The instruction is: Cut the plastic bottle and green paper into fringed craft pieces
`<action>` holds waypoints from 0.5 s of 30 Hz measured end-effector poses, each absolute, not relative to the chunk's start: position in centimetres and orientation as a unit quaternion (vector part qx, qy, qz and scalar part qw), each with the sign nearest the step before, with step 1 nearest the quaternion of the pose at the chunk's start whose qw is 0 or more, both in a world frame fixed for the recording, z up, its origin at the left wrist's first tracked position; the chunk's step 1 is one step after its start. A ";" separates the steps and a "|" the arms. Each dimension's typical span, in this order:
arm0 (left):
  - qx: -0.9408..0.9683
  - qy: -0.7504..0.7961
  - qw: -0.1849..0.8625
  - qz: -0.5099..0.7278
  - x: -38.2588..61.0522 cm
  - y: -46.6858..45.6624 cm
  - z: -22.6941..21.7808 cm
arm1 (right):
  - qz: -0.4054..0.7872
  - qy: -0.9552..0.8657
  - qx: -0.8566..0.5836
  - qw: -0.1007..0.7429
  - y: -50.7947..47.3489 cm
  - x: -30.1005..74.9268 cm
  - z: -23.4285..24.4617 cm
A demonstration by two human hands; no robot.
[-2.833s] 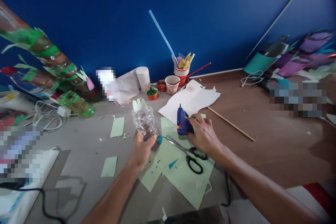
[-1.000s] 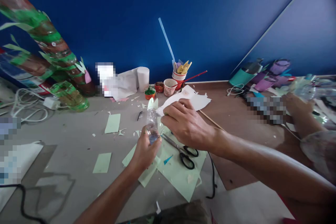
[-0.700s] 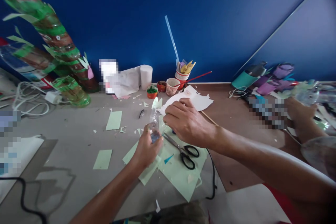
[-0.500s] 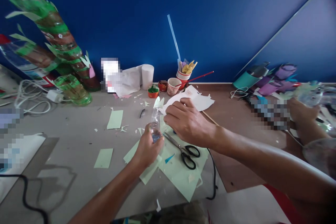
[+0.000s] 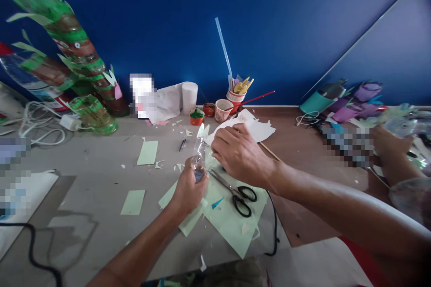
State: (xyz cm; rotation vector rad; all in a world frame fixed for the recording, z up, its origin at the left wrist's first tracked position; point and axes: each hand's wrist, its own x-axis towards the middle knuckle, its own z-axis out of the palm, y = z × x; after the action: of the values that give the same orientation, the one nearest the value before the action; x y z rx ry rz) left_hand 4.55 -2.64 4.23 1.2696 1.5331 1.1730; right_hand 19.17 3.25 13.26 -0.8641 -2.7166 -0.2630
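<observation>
On my screen, left hand [image 5: 189, 187] round a half-hidden clear plastic piece [image 5: 199, 149]; right hand's [image 5: 235, 150] fingertips apparently masked by knuckles, grip impossible to tell.

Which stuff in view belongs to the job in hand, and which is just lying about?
Likely in the job:
- clear plastic piece, in the left hand's grip
- pale paper tip at its far end
- perhaps the scissors, unheld on a pale green sheet

Probably just lying about:
- wooden stick
- teal container
- white adapter
</observation>
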 end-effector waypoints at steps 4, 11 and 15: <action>0.481 0.596 0.423 0.483 4.6 -2.5 4.0 | 0.039 -0.924 -0.340 0.170 3.9 19.2 13.5; 0.511 0.604 0.410 0.455 3.9 -2.1 3.5 | 0.290 -0.818 -0.383 0.317 5.3 20.6 13.9; 0.496 0.597 0.428 0.463 3.8 -1.9 3.2 | 0.341 -0.794 -0.382 0.327 4.6 21.3 13.6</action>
State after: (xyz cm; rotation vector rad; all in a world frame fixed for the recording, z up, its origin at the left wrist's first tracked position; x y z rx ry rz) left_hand 3.77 -1.91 3.17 1.2393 1.4914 1.1563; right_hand 21.28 4.62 13.62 -1.0014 -2.0800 0.8922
